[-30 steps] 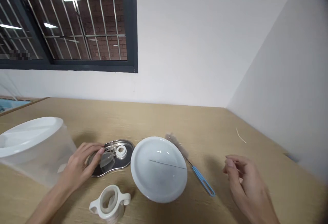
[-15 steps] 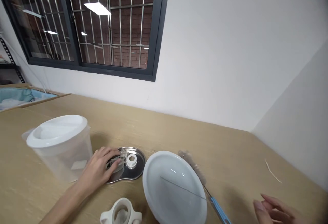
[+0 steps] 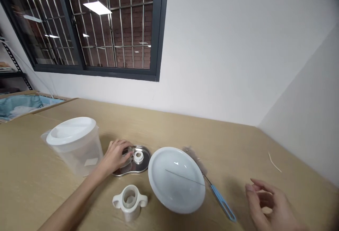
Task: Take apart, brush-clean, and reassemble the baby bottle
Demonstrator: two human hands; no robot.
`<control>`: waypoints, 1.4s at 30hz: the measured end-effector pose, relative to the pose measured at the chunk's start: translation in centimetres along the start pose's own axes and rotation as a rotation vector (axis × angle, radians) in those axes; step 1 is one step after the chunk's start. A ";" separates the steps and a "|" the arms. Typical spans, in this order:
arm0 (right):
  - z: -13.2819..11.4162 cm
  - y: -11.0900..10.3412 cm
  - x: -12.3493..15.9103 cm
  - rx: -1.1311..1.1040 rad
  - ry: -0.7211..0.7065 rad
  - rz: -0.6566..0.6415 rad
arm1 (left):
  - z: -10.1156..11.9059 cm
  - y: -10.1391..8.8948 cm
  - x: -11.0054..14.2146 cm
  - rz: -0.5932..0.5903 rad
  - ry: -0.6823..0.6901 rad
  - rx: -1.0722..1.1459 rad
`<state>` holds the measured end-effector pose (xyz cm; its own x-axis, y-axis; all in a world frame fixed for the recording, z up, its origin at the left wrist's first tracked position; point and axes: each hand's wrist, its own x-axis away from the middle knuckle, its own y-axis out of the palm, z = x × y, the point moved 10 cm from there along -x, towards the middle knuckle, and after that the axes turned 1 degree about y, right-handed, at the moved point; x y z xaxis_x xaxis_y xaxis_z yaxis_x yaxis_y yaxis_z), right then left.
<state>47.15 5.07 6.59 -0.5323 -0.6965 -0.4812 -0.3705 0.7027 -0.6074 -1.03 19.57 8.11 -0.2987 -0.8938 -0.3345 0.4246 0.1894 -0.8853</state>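
My left hand reaches over a shiny kidney-shaped metal tray, its thumb and fingers closed around a clear plastic piece whose full shape is hidden. Beside those fingers, a white ring-shaped cap lies on the tray. My right hand hovers at the lower right, fingers curved and apart from the thumb, holding nothing. Between the hands is a white bowl with a thin rod lying across it. A white two-handled cup-like piece stands upright in front of the tray.
A bottle brush with a blue handle lies right of the bowl. The translucent lidded container stands left of the tray. A thin pale strip lies far right on the wooden table, which meets the wall under a barred window.
My left hand has closed around the clear piece on the tray. My right hand has come further into view. The camera view has shifted, showing the two-handled piece and the bowl whole.
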 end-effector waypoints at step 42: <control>-3.4 -1.1 1.2 -0.035 -0.106 0.058 | -3.6 -7.9 5.1 0.468 -0.227 0.433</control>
<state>44.36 3.96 8.85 -0.4707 -0.6645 -0.5804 -0.3686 0.7458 -0.5549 -9.00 15.03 12.23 0.1670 -0.8291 -0.5335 0.7836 0.4400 -0.4386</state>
